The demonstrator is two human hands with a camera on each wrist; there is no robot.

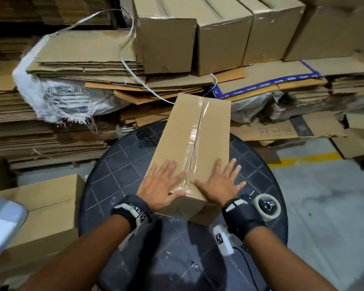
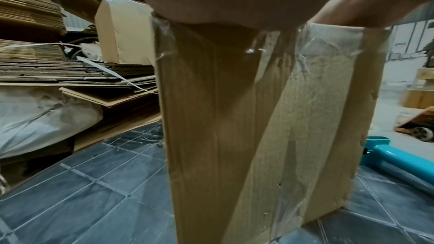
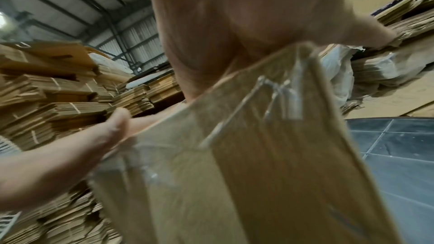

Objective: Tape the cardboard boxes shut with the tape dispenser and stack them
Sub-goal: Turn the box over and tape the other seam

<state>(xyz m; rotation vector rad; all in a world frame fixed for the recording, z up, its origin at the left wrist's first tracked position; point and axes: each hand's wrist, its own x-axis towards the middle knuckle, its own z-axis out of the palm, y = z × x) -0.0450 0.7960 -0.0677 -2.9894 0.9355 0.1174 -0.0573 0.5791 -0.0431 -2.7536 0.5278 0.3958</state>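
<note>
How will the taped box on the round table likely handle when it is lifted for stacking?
The cardboard box is long and narrow, so it probably needs a two-handed lift. Its tape looks wrinkled along the seam, so the flaps may give a little. Both the left hand and right hand press flat without visibly denting it, suggesting fair stiffness.

Tan box (image 1: 177, 131), dark grid-lined table (image 1: 122, 177)

1. One taped cardboard box (image 1: 189, 148) lay on the table (image 1: 118, 185); one table counted.
2. Two hands were on the box top: left hand (image 1: 160, 185), right hand (image 1: 221, 183).
3. One tape dispenser (image 1: 266, 206) sat on the table, near the right wrist.
4. Three upright closed boxes (image 1: 221, 38) stood in a row on the flattened cardboard behind; a possible fourth at the right edge was unclear.
5. One further box (image 1: 48, 206) stood on the floor at left.
6. Flattened sheets in stacks (image 1: 40, 133): too many to count.
</note>
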